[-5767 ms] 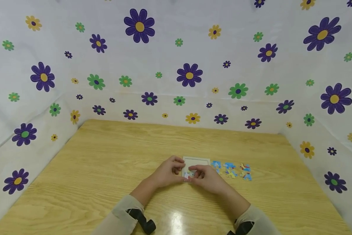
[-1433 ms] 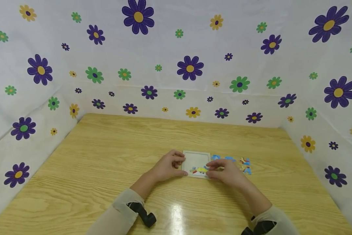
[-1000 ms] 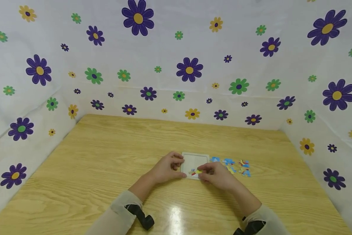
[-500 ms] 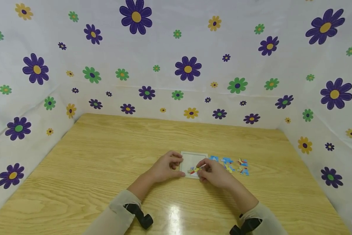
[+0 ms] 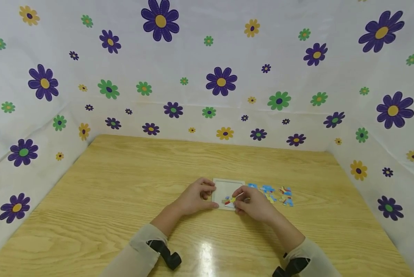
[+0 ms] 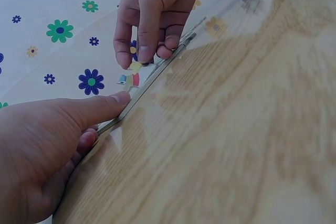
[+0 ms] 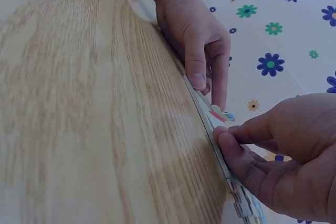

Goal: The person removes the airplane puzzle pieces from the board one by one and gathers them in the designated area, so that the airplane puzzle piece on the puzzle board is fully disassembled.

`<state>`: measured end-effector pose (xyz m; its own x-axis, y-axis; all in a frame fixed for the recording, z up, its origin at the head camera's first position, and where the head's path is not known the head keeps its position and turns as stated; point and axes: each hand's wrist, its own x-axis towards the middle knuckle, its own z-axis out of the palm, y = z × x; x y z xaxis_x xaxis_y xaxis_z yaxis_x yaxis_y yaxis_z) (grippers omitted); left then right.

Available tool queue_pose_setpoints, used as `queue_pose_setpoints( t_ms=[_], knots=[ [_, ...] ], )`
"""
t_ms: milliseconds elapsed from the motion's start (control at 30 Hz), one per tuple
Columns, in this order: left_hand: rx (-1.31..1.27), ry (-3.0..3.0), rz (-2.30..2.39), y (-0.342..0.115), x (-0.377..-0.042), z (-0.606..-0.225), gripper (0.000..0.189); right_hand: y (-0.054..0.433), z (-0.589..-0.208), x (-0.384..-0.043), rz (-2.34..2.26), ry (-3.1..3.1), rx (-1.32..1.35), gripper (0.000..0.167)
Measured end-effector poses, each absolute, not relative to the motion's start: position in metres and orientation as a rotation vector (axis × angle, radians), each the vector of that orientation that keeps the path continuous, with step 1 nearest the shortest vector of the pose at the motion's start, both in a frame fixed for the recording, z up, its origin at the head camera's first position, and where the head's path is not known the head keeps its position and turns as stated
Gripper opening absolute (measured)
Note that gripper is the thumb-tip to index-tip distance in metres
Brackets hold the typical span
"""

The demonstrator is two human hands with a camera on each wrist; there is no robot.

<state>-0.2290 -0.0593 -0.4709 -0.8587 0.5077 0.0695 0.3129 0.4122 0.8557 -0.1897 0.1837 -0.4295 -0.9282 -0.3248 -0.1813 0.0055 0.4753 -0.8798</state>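
Observation:
A small pale square puzzle tray (image 5: 224, 187) lies on the table with printed jigsaw pieces (image 5: 227, 201) along its near side. My left hand (image 5: 193, 199) grips the tray's left edge, its thumb at the near left corner and its fingers farther up the side. Over the near right part of the tray, my right hand (image 5: 254, 204) pinches a jigsaw piece that its fingertips mostly hide. In the left wrist view a bit of yellow piece (image 6: 136, 66) shows under those fingertips, beside a red, white and blue printed part (image 6: 129, 80).
Several loose jigsaw pieces (image 5: 267, 188), blue, yellow and red, lie flat right of the tray, partly behind my right hand. The wooden table (image 5: 141, 169) is bounded at the back and sides by a white flowered cloth (image 5: 193, 57).
My right hand moved from the tray's near left corner to its right side, then slightly back left. More printed picture shows along the near side. The left hand stays on the tray's edge.

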Motion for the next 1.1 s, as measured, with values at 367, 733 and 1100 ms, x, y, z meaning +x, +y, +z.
queue_pose_setpoints(
  t_ms=[367,733,1100],
  knots=[
    [0.736,2.46,1.418,-0.059,-0.228,-0.472,0.054,0.204,-0.431,-0.186,-1.606,2.227,-0.218,0.023],
    [0.729,2.463,1.421,-0.059,-0.228,-0.47,0.053,0.235,-0.426,-0.183,-1.593,2.3,-0.209,0.029],
    [0.718,2.462,1.415,-0.059,-0.228,-0.47,0.053,0.267,-0.421,-0.177,-1.619,2.295,-0.164,0.038]
  ],
)
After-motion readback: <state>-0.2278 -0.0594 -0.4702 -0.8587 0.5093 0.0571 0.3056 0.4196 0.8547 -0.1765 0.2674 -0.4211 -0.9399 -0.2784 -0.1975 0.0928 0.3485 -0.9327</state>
